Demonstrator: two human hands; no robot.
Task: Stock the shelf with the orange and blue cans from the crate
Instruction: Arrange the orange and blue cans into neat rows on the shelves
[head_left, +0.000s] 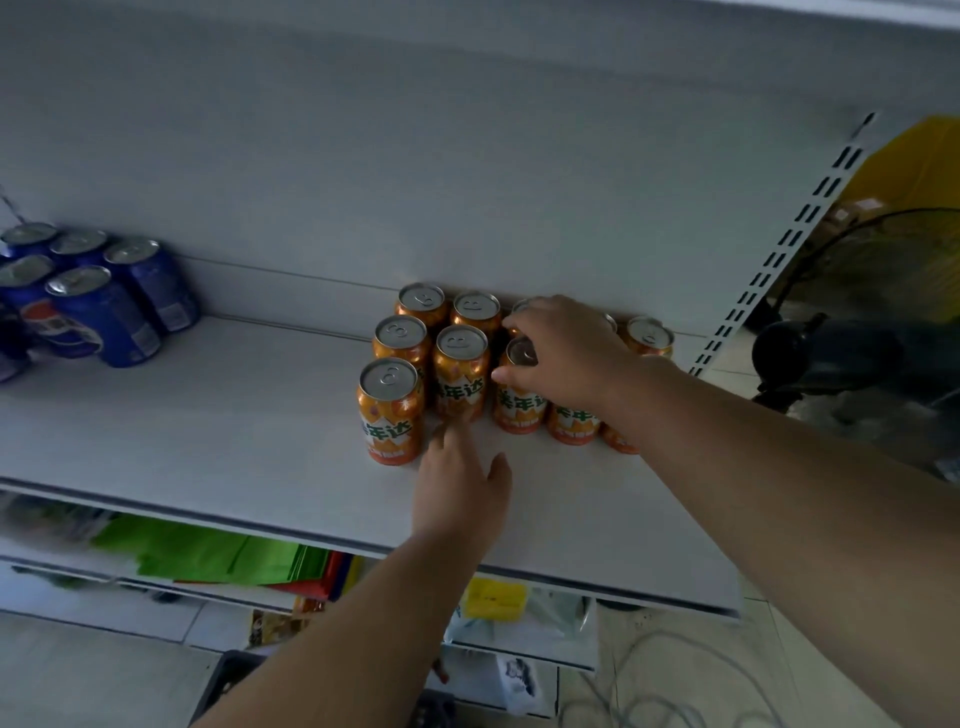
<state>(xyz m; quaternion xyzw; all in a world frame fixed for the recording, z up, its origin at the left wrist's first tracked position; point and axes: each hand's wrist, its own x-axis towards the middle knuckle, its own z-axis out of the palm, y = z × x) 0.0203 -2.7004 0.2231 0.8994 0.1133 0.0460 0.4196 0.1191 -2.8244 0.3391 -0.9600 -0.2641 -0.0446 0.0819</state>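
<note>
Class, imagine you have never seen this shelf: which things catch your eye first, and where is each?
First, the cluster of orange cans at the shelf's back right, with the right hand laid over their tops and the left hand reaching toward their bases. Next, the blue cans grouped at the far left.

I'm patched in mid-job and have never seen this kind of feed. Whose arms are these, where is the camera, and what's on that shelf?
There is no machine here: a person works with bare hands, and the one picture comes from a camera on their head, looking forward and down. The white shelf carries a block of orange cans in the middle and a group of blue cans far left. The right hand reaches over the orange block, fingers curled on the top of one can. The left hand lies open, fingertips touching the foot of a front can. Neither hand lifts anything. Coloured goods sit on the shelf below.
</note>
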